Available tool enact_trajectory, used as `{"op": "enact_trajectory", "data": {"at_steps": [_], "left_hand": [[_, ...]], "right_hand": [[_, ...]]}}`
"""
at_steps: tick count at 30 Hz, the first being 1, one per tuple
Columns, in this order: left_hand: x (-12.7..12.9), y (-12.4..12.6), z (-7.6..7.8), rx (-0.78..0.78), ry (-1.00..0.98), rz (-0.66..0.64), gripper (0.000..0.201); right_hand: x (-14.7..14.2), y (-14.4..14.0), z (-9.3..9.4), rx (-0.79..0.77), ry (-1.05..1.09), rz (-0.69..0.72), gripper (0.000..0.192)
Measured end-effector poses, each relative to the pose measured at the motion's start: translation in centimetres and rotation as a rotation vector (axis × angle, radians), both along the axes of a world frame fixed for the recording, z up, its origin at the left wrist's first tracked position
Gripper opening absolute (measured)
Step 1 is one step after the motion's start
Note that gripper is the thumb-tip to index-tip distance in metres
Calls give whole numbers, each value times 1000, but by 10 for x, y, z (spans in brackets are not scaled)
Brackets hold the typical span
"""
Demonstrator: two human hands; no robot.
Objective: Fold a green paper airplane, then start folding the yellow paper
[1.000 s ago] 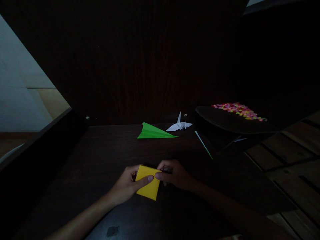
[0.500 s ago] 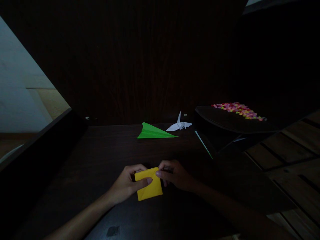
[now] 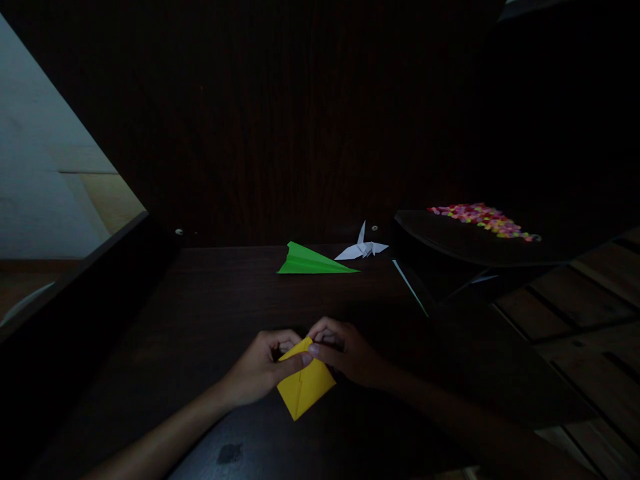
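A folded square of yellow paper (image 3: pixel 313 387) is held between both hands above the dark table, turned so that one corner points down toward me. A crease line runs down its middle. My left hand (image 3: pixel 265 367) pinches its left side, thumb lying across the front and fingers behind. With thumb and bent fingers, my right hand (image 3: pixel 345 350) grips the top corner. The fingertips behind the paper are hidden. Beyond the hands lie a green paper plane (image 3: pixel 315 261) and a white paper crane (image 3: pixel 363 249).
A thin pale strip (image 3: pixel 410 287) lies right of the crane. Farther right, a dark curved shelf (image 3: pixel 450 243) bears a pile of small pink, red and yellow pieces (image 3: pixel 485 220). A dark upright panel (image 3: pixel 280 133) closes off the back, and a raised side board (image 3: pixel 100 267) runs along the left.
The yellow paper has been turned from nearly level to corner-down, and its creased face shows. My right hand has shifted slightly left along with the top corner.
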State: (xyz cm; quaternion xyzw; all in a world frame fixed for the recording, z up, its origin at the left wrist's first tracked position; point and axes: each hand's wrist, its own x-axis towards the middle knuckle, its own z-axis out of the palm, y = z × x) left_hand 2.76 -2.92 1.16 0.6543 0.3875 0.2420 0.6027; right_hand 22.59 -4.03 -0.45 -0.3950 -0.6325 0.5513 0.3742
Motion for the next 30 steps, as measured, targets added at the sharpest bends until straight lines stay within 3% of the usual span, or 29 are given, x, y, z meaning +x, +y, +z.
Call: {"op": "enact_trajectory", "data": {"at_steps": [14, 30], "left_hand": [[2, -2, 1, 132, 27, 6, 30], [0, -3, -3, 143, 43, 50, 30]], "right_hand": [[0, 0, 4, -64, 38, 2, 13], [4, 2, 0, -82, 78, 12, 14]]}}
